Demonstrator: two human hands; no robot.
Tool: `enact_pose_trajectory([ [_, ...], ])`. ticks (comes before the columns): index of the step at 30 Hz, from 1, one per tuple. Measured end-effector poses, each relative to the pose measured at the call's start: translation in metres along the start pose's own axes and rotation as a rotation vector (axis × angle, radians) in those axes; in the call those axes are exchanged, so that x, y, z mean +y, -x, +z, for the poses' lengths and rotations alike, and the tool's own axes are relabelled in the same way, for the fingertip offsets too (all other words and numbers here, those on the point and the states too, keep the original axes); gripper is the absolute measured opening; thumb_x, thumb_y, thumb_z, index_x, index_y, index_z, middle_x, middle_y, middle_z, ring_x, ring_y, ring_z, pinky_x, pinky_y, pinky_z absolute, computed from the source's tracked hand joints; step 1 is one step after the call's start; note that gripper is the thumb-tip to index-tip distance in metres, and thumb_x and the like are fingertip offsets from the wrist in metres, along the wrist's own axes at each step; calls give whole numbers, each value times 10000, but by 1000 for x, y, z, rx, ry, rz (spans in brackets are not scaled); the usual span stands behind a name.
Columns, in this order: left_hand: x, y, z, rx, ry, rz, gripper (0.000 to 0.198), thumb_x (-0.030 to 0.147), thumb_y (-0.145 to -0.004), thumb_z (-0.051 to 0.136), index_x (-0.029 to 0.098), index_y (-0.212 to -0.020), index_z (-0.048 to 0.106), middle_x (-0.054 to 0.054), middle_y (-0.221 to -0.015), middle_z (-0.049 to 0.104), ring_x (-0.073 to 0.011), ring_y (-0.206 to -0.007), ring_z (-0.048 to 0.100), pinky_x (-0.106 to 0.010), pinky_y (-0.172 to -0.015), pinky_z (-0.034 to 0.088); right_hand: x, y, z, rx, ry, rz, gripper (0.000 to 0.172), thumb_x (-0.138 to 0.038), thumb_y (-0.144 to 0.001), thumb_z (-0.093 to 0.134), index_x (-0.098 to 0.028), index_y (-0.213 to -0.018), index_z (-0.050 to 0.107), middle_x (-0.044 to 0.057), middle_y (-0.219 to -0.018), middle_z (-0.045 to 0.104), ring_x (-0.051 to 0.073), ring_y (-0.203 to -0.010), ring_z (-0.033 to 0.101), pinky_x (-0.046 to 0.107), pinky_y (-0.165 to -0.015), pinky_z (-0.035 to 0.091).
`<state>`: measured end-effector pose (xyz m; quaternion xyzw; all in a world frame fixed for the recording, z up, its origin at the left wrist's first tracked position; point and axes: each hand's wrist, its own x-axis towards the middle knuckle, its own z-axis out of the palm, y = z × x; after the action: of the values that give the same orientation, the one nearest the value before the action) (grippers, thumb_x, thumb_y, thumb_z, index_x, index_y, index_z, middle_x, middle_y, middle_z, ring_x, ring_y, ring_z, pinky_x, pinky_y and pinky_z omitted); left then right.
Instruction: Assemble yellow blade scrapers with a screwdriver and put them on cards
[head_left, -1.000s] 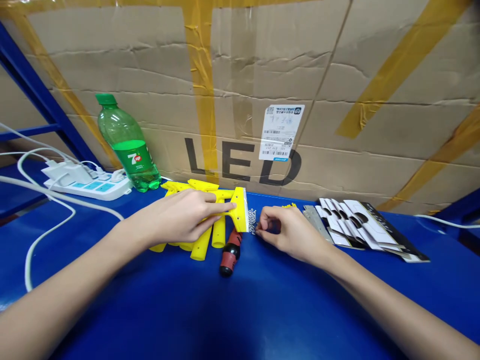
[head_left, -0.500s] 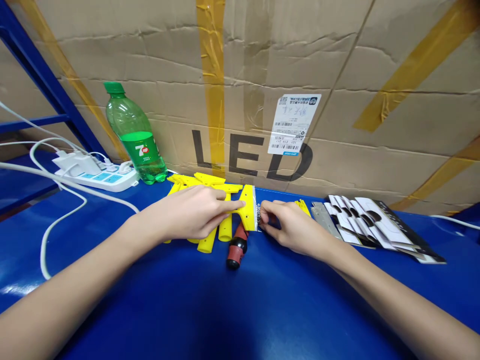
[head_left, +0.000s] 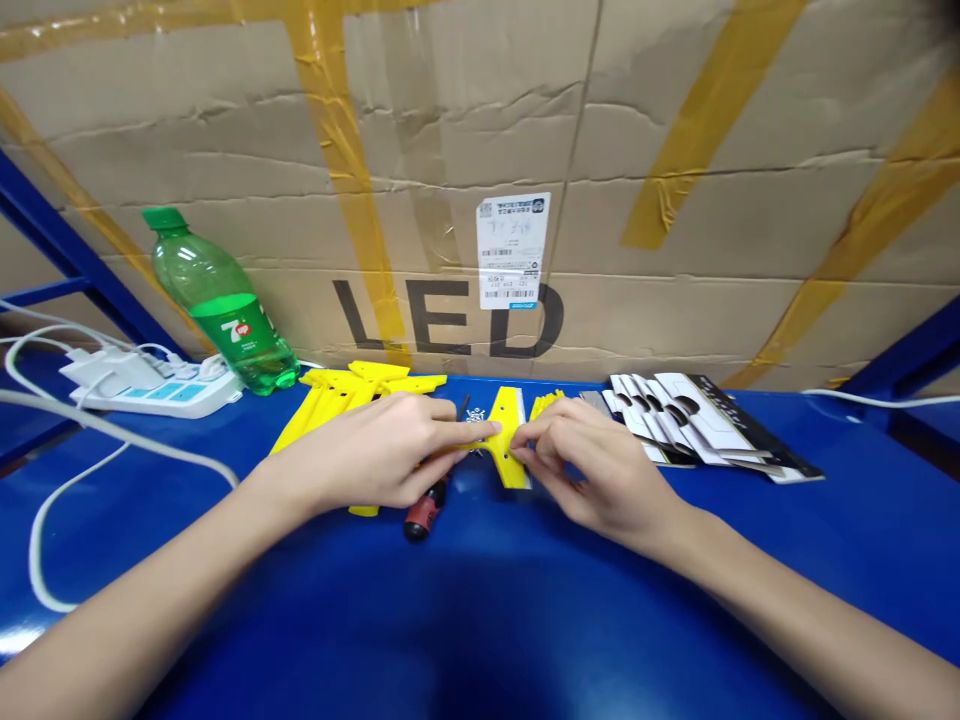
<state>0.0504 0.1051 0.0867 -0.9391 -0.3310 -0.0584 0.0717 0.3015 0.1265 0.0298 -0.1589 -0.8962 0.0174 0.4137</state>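
My left hand (head_left: 397, 445) is closed around the handle of a yellow scraper (head_left: 510, 455), its index finger stretched along the head. A thin pale blade edge runs down the scraper's right side, and small holes show in the head. With fingertips pinched at one of these holes, my right hand (head_left: 592, 465) touches the scraper; whatever is between the fingers is too small to make out. A small pile of screws (head_left: 475, 413) lies just behind. Below my left fingers sits a red and black screwdriver (head_left: 424, 512), its shaft partly hidden.
More yellow scraper bodies (head_left: 330, 392) are heaped at left. Small yellow pieces (head_left: 546, 402) lie behind my right hand, near folded white-and-black cards (head_left: 705, 420). A green soda bottle (head_left: 225, 310) and a power strip (head_left: 180, 392) stand at back left, before a cardboard box (head_left: 247, 150).
My right hand has moved from beside the blade edge onto the scraper head, fingertips at a hole. The view has shifted right, and the screw pile now shows. My left hand keeps its hold.
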Motion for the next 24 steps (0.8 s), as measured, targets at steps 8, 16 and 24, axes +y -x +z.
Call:
enact_pose_trajectory([
  [8, 2, -19, -7, -73, 38, -25, 395, 315, -1027, 431, 272, -1368, 626, -68, -983, 721, -226, -859, 685, -317, -748, 492, 5, 6, -17, -60, 88, -41, 171, -68, -956, 495, -191, -874, 581, 91, -882, 719, 207, -846, 635, 347, -726, 488],
  [16, -3, -11, -12, -73, 78, -59, 400, 339, -1005, 473, 257, -1358, 643, -60, -928, 763, -212, -798, 685, -302, -718, 476, -8, 8, -13, -17, 134, -138, 123, -124, -862, 642, -191, -827, 545, 104, -1060, 761, 256, -939, 615, 408, -783, 503],
  [24, -5, -8, -12, -112, 159, -84, 428, 360, -1001, 490, 277, -1408, 595, -62, -1077, 781, -235, -906, 703, -332, -791, 482, -11, 9, -8, 61, 206, -157, 159, -67, -931, 589, -190, -836, 560, 105, -1045, 771, 225, -920, 612, 370, -790, 545],
])
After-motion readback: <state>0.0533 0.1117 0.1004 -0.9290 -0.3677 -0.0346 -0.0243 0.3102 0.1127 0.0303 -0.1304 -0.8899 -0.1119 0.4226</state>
